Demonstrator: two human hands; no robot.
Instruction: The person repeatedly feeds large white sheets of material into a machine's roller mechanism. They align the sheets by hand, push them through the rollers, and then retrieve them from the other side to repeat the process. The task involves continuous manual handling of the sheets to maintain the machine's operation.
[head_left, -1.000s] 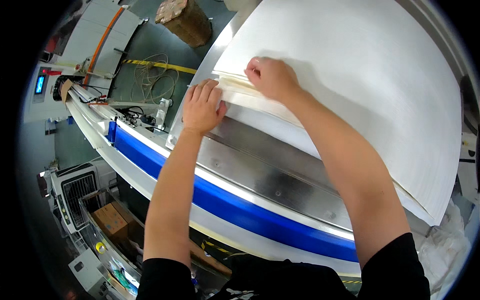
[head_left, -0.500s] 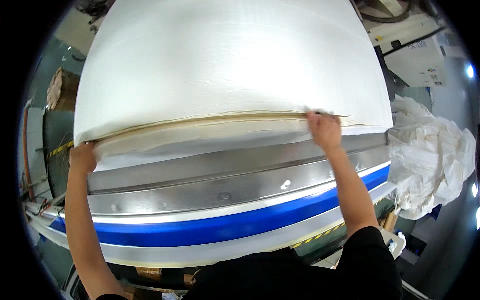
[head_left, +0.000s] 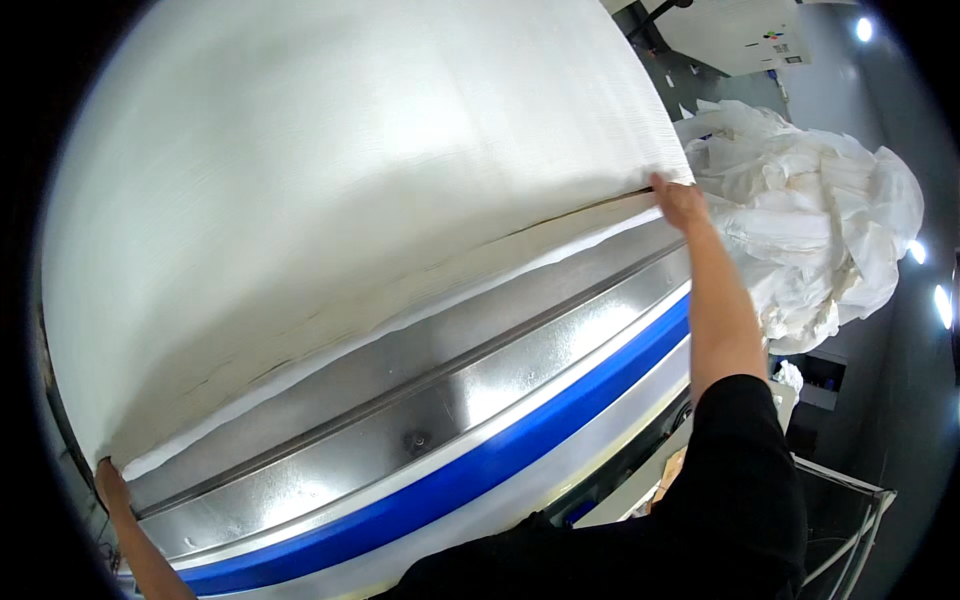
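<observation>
A wide white sheet [head_left: 330, 170], fabric or paper by its look, spreads before me over several layers. Their cream and white edges show as a slanting band along the near side. At the near left corner my left hand [head_left: 112, 485] is closed on the sheet's edge, with its fingertips mostly hidden. Far to the right, my right hand [head_left: 682, 205] grips the other end of the same edge, its fingers a little blurred. Between my hands the top layer lies almost flat, with a dark gap beneath it near the right hand.
A bare metal ledge [head_left: 420, 385] runs along the near side, bordered by a blue strip [head_left: 450, 480]. At the right is a big heap of crumpled white sheeting [head_left: 800, 220]. A white machine cabinet [head_left: 730, 35] stands beyond, and a metal frame [head_left: 860, 530] at lower right.
My view has swung to the right. The raised fold of layered edges now lies flatter, and my right hand has moved out to the sheet's right end. The left hand stays at the left corner.
</observation>
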